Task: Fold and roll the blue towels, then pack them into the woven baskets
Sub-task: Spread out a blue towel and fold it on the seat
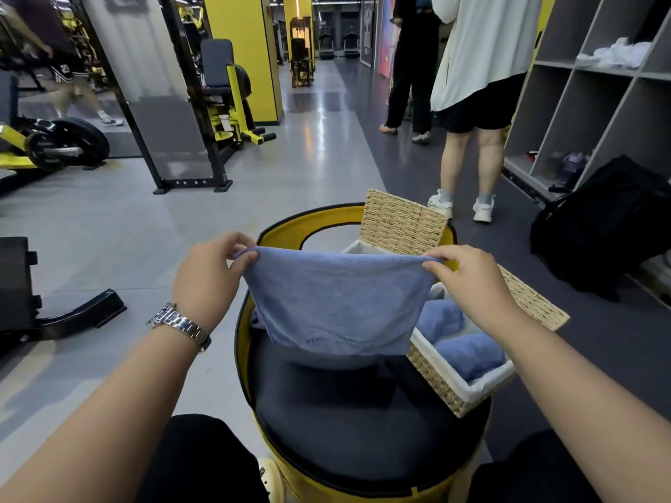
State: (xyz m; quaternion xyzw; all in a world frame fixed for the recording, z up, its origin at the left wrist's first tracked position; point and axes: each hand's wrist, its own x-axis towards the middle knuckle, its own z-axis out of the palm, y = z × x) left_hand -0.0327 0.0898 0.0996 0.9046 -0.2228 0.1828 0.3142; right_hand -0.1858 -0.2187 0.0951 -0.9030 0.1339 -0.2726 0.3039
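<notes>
A blue towel (337,303) hangs in the air above a round yellow stool with a dark cushion (348,422). My left hand (208,274) pinches its upper left corner and my right hand (468,281) pinches its upper right corner, stretching the top edge flat. Pale lettering runs along the towel's lower hem. To the right on the stool sits a woven basket (446,390) with a white lining; two rolled blue towels (468,352) lie inside. Its woven lid (403,223) stands up behind the towel.
Two people stand ahead on the right, one in white shoes (483,208) close to the basket. Grey cubby shelves (595,103) and a black bag (610,226) line the right side. Yellow gym machines (232,103) and a black bench (21,292) fill the left.
</notes>
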